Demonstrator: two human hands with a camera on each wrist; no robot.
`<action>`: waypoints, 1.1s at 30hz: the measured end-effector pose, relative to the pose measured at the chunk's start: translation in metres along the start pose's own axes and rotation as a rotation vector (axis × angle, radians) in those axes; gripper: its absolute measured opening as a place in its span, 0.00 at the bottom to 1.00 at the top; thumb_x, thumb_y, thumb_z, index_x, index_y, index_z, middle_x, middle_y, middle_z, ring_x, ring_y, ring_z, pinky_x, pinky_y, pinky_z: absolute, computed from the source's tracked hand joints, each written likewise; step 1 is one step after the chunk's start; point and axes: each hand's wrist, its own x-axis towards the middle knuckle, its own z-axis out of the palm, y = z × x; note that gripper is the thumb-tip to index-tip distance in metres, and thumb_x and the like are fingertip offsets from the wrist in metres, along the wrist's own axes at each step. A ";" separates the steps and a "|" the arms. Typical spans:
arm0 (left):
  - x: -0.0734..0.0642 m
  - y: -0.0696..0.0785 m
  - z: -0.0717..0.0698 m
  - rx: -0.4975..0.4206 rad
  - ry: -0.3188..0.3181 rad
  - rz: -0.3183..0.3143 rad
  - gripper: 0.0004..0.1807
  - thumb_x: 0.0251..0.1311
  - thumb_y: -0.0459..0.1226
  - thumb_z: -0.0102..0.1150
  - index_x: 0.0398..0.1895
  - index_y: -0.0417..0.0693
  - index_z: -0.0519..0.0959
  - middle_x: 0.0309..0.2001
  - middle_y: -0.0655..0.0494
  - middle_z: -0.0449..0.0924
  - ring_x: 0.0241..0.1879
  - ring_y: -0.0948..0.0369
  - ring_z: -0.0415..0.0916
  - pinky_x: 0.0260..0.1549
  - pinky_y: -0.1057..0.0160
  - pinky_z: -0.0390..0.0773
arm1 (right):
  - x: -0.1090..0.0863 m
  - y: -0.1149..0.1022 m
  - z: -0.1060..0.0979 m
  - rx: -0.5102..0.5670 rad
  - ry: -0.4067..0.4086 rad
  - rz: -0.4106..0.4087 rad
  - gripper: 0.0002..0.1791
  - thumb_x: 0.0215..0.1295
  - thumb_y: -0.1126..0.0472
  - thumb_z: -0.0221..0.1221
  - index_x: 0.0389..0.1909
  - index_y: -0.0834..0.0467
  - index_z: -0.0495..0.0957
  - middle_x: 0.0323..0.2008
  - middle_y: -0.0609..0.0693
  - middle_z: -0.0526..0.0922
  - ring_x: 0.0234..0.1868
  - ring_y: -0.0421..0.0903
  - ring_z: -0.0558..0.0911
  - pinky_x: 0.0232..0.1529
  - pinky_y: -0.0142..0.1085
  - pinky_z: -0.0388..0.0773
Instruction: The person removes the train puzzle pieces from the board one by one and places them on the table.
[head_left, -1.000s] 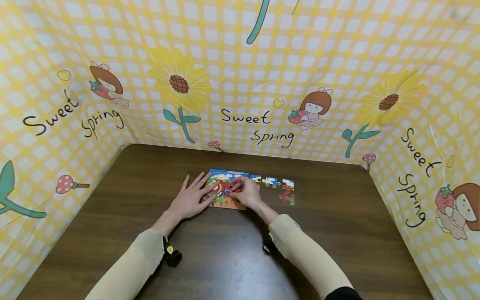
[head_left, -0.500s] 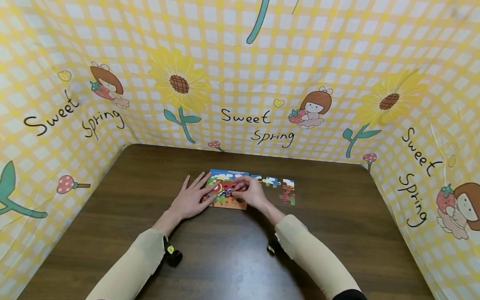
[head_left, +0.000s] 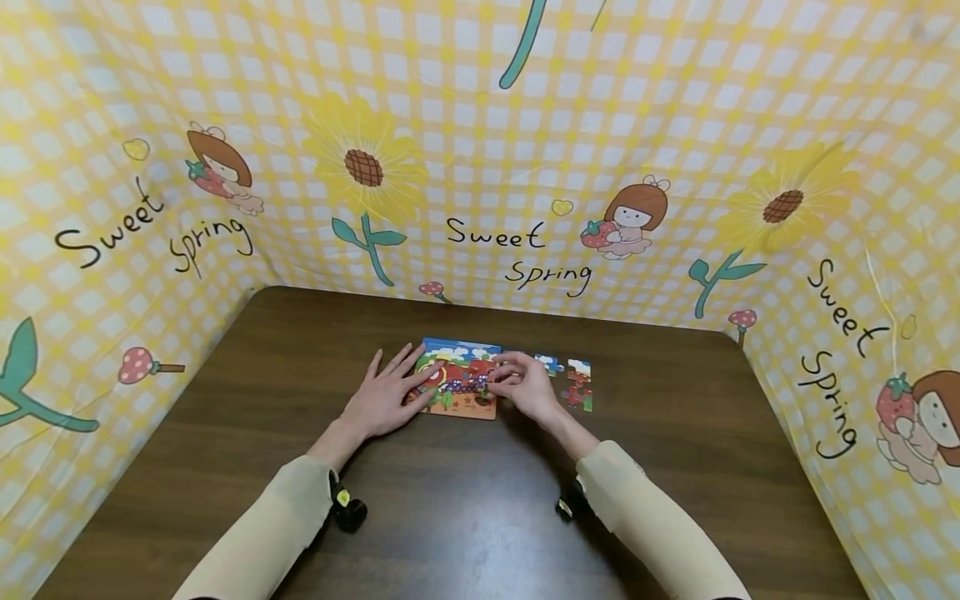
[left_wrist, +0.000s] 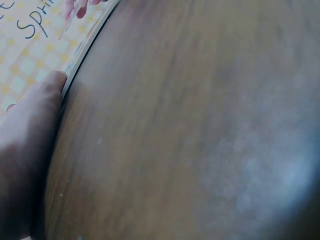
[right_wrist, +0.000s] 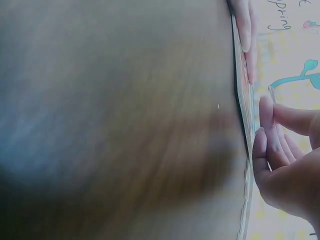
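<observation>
A colourful jigsaw puzzle [head_left: 461, 407] in a flat tray lies toward the back of the table, with blue sky, a red vehicle and brown ground printed on it. My left hand [head_left: 381, 400] rests flat on its left side, fingers spread, covering part of the picture. At the puzzle's right edge is my right hand [head_left: 531, 388], thumb and fingers brought together. In the right wrist view, its fingertips pinch a thin puzzle piece [right_wrist: 271, 94], seen nearly edge-on. The left wrist view catches my left thumb [left_wrist: 42, 100] along the tray's side.
Right of the puzzle lie several loose pieces, among them a blue-and-white one [head_left: 548, 364], a cloud one [head_left: 579, 367] and a red-green one [head_left: 578, 397]. The brown wooden table [head_left: 450, 517] is enclosed by a yellow checked cloth [head_left: 487, 167] on the back and sides.
My right hand has drawn back to the right across the puzzle, uncovering more of its red middle and brown lower right, and now covers some loose pieces. The left hand stays in place.
</observation>
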 end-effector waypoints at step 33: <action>0.000 -0.001 -0.001 -0.009 -0.014 -0.010 0.34 0.82 0.63 0.49 0.87 0.73 0.64 0.92 0.54 0.49 0.91 0.47 0.45 0.86 0.26 0.37 | -0.040 0.012 -0.077 -0.104 0.036 -0.027 0.26 0.71 0.79 0.65 0.69 0.75 0.76 0.50 0.76 0.88 0.33 0.38 0.90 0.39 0.33 0.90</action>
